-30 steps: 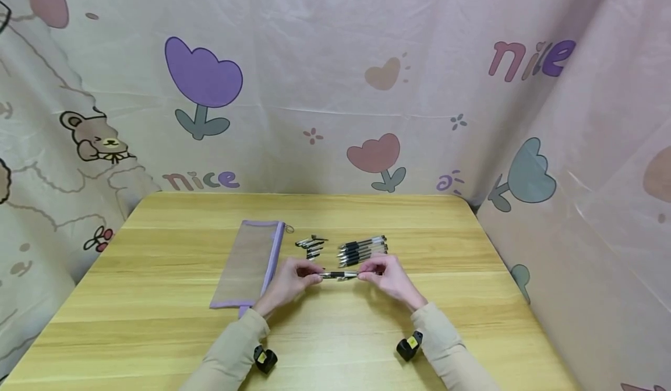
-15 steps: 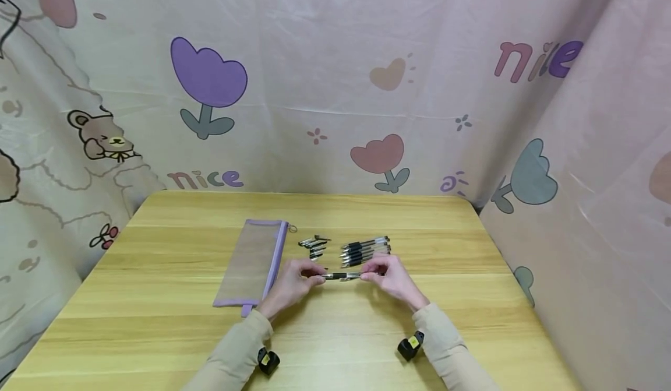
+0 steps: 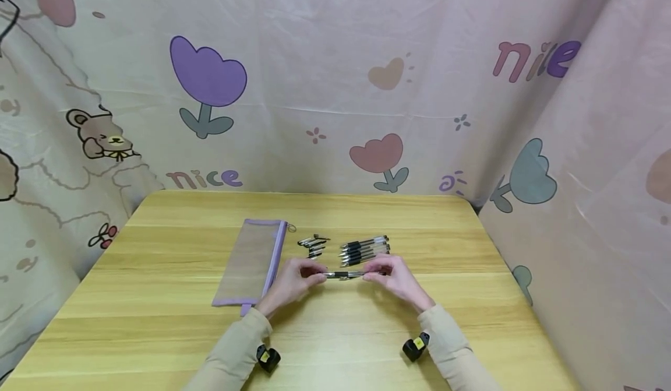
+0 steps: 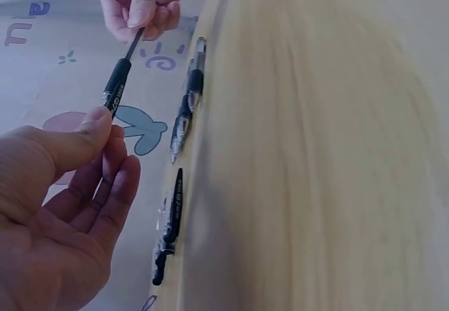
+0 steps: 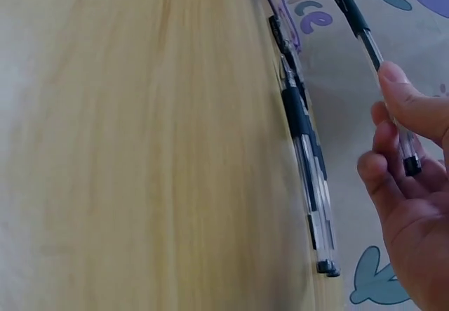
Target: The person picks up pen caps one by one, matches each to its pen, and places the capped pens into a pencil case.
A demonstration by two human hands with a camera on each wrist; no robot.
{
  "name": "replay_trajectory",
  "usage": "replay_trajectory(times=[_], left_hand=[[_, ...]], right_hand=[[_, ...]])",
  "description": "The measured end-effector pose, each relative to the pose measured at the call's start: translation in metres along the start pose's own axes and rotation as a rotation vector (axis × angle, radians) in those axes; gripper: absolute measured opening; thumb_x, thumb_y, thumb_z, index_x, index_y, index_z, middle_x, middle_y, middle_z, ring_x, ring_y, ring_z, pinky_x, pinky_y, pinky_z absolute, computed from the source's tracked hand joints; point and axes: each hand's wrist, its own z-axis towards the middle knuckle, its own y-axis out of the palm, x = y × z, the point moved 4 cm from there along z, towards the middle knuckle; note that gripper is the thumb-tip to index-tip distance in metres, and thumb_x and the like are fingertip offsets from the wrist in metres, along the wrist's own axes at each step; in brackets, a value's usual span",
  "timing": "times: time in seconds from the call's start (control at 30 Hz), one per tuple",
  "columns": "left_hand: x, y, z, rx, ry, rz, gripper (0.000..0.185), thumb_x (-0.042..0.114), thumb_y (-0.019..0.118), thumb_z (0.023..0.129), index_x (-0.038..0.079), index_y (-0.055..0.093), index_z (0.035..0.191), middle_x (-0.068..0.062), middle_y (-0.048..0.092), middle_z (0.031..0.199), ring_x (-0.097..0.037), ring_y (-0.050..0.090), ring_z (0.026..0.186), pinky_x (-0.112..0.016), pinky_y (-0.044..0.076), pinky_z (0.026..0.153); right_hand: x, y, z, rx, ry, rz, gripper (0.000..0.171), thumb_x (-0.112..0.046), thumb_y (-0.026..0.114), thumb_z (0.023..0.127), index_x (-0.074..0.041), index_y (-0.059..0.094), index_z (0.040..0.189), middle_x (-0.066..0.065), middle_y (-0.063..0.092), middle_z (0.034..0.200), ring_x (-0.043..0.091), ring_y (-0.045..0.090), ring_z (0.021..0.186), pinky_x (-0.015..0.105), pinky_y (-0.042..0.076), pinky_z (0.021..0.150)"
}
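Both hands hold one pen level, just above the wooden table. My left hand pinches its tip end between thumb and fingers. My right hand pinches the rear end, where the clear barrel ends in a black plug. The pen has a black grip near my left hand. Whether a cap sits on the tip is hidden by my fingers. Several more pens lie in a row behind my right hand, and several loose caps lie behind my left hand.
A flat mesh pouch with purple trim lies left of the caps, lengthwise toward the far edge. A patterned pink cloth hangs behind and to both sides of the table. The row of pens lies close under the hands.
Both hands keep their pinch on the pen. My right wrist has drifted a little to the right; nothing on the table has moved.
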Motion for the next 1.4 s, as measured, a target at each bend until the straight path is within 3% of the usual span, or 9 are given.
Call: replay_trajectory(times=[0.2,0.4,0.73,0.97,1.4], left_hand=[[-0.003,-0.004,-0.001,-0.031,0.001,-0.021,0.014,0.008,0.075,0.088,0.003,0.077,0.101,-0.014,0.077,0.099,-0.007,0.064,0.079,-0.017,0.054,0.068],[-0.005,-0.005,-0.007,-0.058,0.025,0.017,0.012,0.006,0.075,0.086,0.003,0.077,0.098,-0.012,0.076,0.094,-0.006,0.062,0.078,-0.018,0.054,0.068],[-0.01,0.003,-0.011,-0.114,0.027,0.156,0.008,0.012,0.076,0.087,0.013,0.075,0.095,0.002,0.071,0.089,-0.002,0.058,0.078,-0.017,0.05,0.071],[-0.013,0.005,-0.012,-0.159,0.049,0.189,0.007,0.015,0.077,0.087,0.014,0.076,0.094,0.003,0.072,0.092,-0.004,0.061,0.082,-0.02,0.053,0.077],[-0.012,0.007,-0.01,-0.122,0.051,0.265,0.006,0.012,0.079,0.085,0.013,0.078,0.091,0.004,0.074,0.087,-0.007,0.064,0.08,-0.023,0.053,0.076]], right_hand=[[0.003,-0.005,-0.004,-0.051,0.017,0.014,0.022,-0.005,0.073,0.088,-0.001,0.074,0.109,0.017,0.073,0.108,0.01,0.067,0.095,0.02,0.056,0.088],[0.006,-0.008,-0.008,-0.081,0.066,-0.073,0.015,-0.01,0.075,0.087,-0.006,0.076,0.101,0.01,0.075,0.099,0.007,0.066,0.088,0.02,0.056,0.083],[0.015,-0.004,-0.011,-0.14,0.028,-0.15,0.006,-0.014,0.078,0.085,-0.012,0.074,0.09,0.0,0.071,0.083,-0.001,0.057,0.073,0.019,0.053,0.067],[0.014,-0.003,-0.015,-0.191,-0.004,-0.198,0.006,-0.013,0.077,0.086,-0.014,0.075,0.092,-0.002,0.071,0.089,-0.002,0.056,0.08,0.019,0.051,0.074],[0.017,-0.001,-0.014,-0.18,-0.018,-0.278,0.004,-0.012,0.077,0.085,-0.01,0.077,0.089,-0.004,0.069,0.086,-0.001,0.053,0.078,0.019,0.047,0.071]])
